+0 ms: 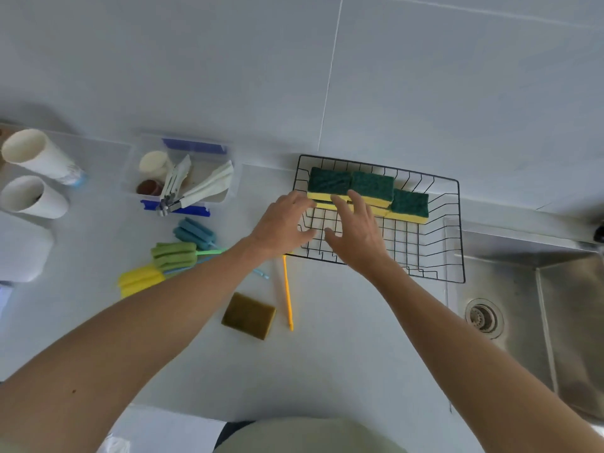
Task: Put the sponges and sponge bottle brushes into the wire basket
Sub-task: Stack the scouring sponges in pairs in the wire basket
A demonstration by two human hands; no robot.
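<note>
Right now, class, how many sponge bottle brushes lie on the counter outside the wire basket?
3, side by side left of the basket: blue brush farthest back, green brush in the middle, yellow brush nearest. The left arm covers their handles and might hide another.

wire basket (447, 223) on counter beside sink (523, 289) | green-yellow sponges (372, 188) stacked along its far side | left hand (281, 223), right hand (356, 230) spread, empty, over basket's near-left part | brown sponge (248, 315) and bottle brushes (173, 256) on counter (343, 354), outside basket
</note>
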